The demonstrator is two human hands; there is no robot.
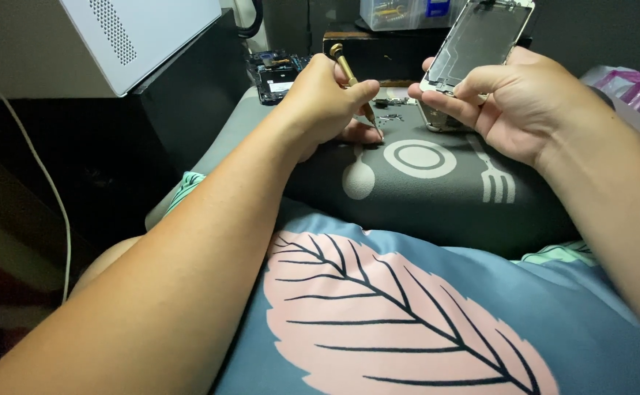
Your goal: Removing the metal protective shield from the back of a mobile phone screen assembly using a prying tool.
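My left hand (327, 102) grips a small gold-handled screwdriver (351, 74) like a pen, its tip pointing down at the grey mat (422, 190). My right hand (514, 99) holds a phone's opened screen panel (477, 40), tilted up on its lower edge above the phone body (437, 121), which lies on the mat. Tiny screws and small parts (389, 110) lie on the mat between my hands.
The grey mat with a white spoon, plate and fork print rests on a cushion over my lap. A black phone part (276, 77) lies at the far left of the mat. A white box (144, 36) stands at upper left, and a clear parts box (397, 13) at the back.
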